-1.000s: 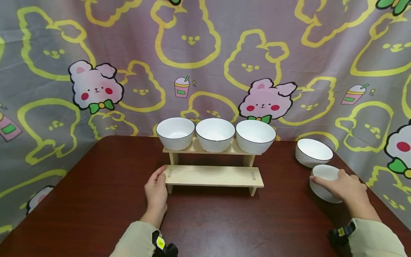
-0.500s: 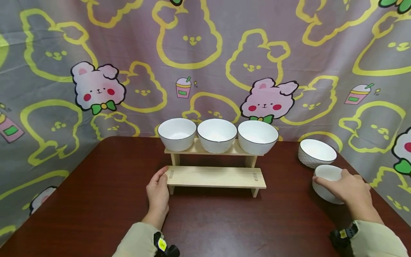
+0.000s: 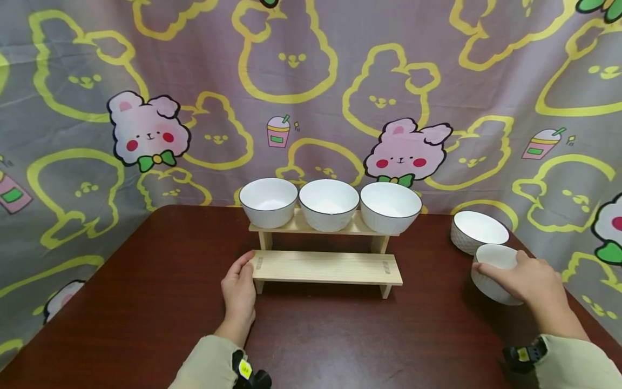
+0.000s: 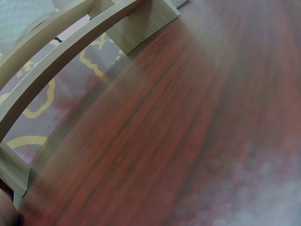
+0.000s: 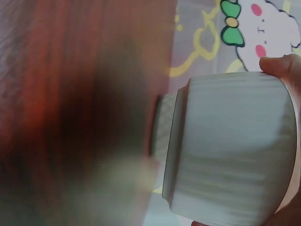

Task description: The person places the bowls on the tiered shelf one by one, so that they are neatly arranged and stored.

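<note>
My right hand [image 3: 534, 286] grips a white ribbed bowl [image 3: 493, 281] by its rim at the table's right side. In the right wrist view this bowl [image 5: 230, 146] is held just off the table, its foot apart from the wood. My left hand [image 3: 238, 297] holds the left end of the lower step of a two-tier wooden rack [image 3: 325, 266]; some of its fingers are hidden. On the rack's upper step stand three white dark-rimmed bowls: a left bowl [image 3: 269, 202], a middle bowl [image 3: 329, 205] and a right bowl [image 3: 391, 208].
Another white bowl [image 3: 478, 232], with a diamond pattern, stands on the table just behind the held one. The dark red-brown table [image 3: 340, 340] runs back to a patterned cloth [image 3: 301, 65]. Under the rack, the left wrist view shows a wooden leg [image 4: 141, 26].
My right hand has raised the bowl slightly from the table. The left hand stays on the rack, and the other bowls stand where they were.
</note>
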Tool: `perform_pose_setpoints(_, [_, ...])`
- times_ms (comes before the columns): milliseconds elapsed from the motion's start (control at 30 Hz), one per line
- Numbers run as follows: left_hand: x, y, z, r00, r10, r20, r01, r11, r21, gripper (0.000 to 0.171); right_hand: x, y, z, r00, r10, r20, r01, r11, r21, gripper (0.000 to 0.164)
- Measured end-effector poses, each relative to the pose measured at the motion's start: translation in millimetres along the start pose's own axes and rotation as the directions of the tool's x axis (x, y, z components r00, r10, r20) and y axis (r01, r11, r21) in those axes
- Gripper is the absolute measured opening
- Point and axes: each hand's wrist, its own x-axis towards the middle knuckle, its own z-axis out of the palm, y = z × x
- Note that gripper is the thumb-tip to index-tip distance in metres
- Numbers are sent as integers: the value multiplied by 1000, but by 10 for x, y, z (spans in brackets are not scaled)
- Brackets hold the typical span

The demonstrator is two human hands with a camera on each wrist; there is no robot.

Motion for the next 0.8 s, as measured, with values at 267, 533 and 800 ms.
perform_pose_setpoints(267, [4,-9,-2,1000,-2,4,2,1000,-11,30,-43,-154,-177,998,-60,9,60,998,-12,97])
perform_pose_setpoints(533, [8,-8,-4,1000,-2,4,2,1000,-21,29,-80,-338,-340,994,-89,60,90,996,-14,104])
perform_pose_setpoints(800, [-6,-1,-11,1000,0,13,0,1000,-15,30,-191,-507,-458,988,-145,49,146,989,-18,103])
